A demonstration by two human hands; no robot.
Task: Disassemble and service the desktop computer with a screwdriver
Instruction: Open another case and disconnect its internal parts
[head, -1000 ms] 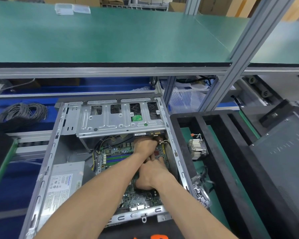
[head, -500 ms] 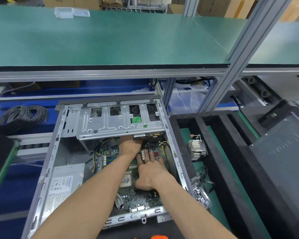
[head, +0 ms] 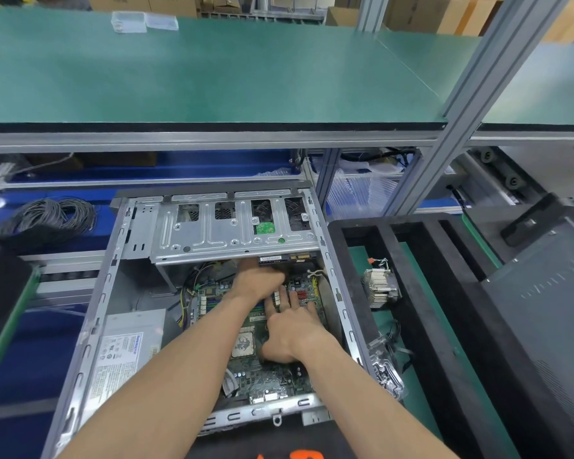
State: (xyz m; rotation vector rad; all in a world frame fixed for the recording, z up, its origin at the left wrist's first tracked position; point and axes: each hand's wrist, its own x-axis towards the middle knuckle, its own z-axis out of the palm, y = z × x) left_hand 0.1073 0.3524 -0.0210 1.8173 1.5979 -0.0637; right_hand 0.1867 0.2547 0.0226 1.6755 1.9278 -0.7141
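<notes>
One open computer case (head: 93, 326) sits at the near middle, holding one motherboard (head: 272, 379), one power supply (head: 126, 352) at its left and one metal drive cage (head: 212, 236) at its far end. Two hands reach inside: the left hand (head: 259, 279) and the right hand (head: 290, 332). One heatsink (head: 380, 288) lies in the one black tray (head: 421, 276) to the right. One cable coil (head: 50, 217) lies far left. Two clear plastic boxes (head: 129, 21) rest on the far green shelf (head: 212, 71).
</notes>
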